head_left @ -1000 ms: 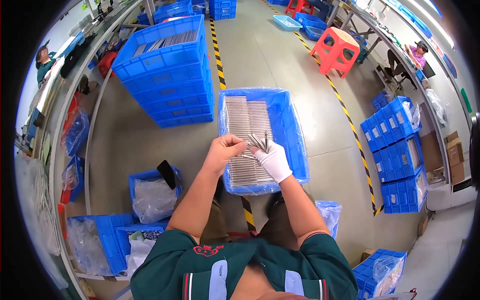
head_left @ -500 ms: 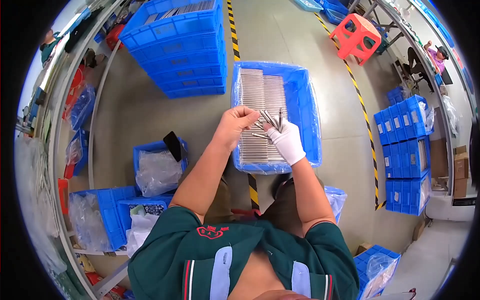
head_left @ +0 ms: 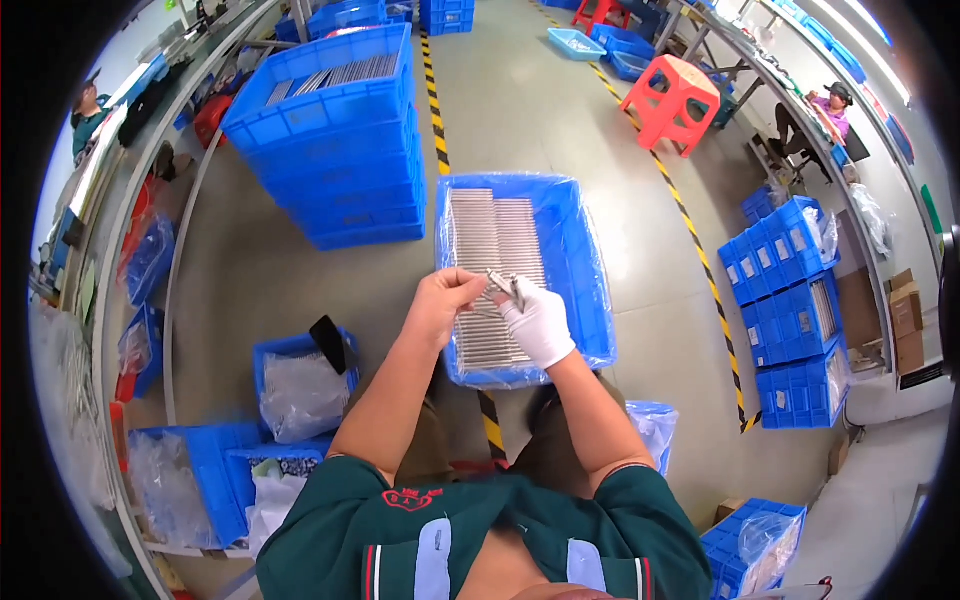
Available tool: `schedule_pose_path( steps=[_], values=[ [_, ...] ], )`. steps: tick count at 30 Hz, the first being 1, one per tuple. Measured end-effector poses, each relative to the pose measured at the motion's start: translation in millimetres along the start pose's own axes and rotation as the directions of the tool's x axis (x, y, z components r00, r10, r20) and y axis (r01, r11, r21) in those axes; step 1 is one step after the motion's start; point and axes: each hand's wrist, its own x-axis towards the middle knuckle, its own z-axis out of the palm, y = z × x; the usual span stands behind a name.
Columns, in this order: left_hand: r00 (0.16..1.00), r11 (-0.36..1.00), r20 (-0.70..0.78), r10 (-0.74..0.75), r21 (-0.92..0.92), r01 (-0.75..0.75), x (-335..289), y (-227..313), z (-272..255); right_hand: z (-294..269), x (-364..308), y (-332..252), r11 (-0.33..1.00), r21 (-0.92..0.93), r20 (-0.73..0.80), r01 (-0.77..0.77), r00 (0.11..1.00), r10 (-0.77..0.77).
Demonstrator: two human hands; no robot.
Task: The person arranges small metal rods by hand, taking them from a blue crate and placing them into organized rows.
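My bare left hand (head_left: 443, 303) is closed in a pinch at the end of a slim silvery metal rod. My right hand (head_left: 540, 325), in a white glove, grips a small bunch of similar metal rods (head_left: 505, 288); their lower parts are hidden by the fingers. Both hands meet above a blue plastic crate (head_left: 597, 315) lined with clear film. Inside the crate, many metal rods (head_left: 473, 225) lie side by side in two long columns. The right part of the crate shows bare lining.
A tall stack of blue crates (head_left: 350, 200) stands ahead on the left. Smaller blue bins with plastic bags and a black phone (head_left: 328, 343) are near my left. A red stool (head_left: 672, 105) and stacked blue crates (head_left: 795, 330) stand to the right. Two people sit at side benches.
The view has tilted up, so the crate appears lower. The rods in my right hand are bunched closer together, no longer fanned out. My left fingers remain beside them.
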Motion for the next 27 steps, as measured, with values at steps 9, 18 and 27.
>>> schedule_pose_path(
  steps=[9, 18, 27],
  values=[
    [0.988, 0.971, -0.045, 0.150, 0.194, -0.138, -1.4, -1.5, -2.4, 1.6, 4.4, 0.2, 0.992, 0.113, 0.057, -0.048, 0.998, 0.042],
    [0.998, 0.998, 0.032, 0.049, 0.030, -0.050, -0.1, 12.9, -6.3, 2.5, 5.7, 13.3, 0.842, 0.446, 0.332, -0.303, 0.930, 0.159],
    [0.998, 0.998, 0.044, 0.049, 0.026, -0.050, -1.9, 15.3, -4.8, 2.2, 3.6, 15.4, 0.787, 0.493, 0.389, -0.372, 0.903, 0.182]
  ],
)
